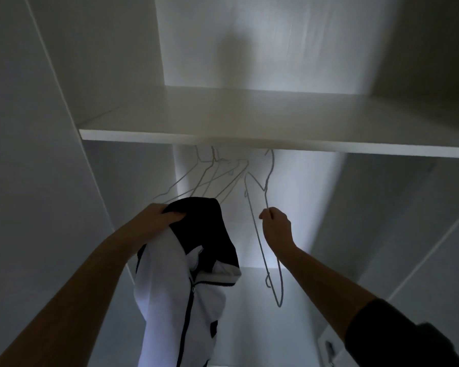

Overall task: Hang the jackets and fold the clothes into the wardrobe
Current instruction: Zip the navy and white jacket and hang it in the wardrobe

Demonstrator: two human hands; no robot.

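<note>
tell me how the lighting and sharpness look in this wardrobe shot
Head view: dim overall, with a bright patch on the back wall behind the hangers; a soft shadow above the shelf; the shelf's front edge is smeared; side panels bow slightly from the wide lens; the jacket looks fairly sharp.

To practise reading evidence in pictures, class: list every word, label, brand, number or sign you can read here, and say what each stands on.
None can be read.
The jacket, gripped by the left hand, shows no legible logo or label.
The wire hanger pinched by the right hand, the spare hangers and the shelf bear no writing.
</note>
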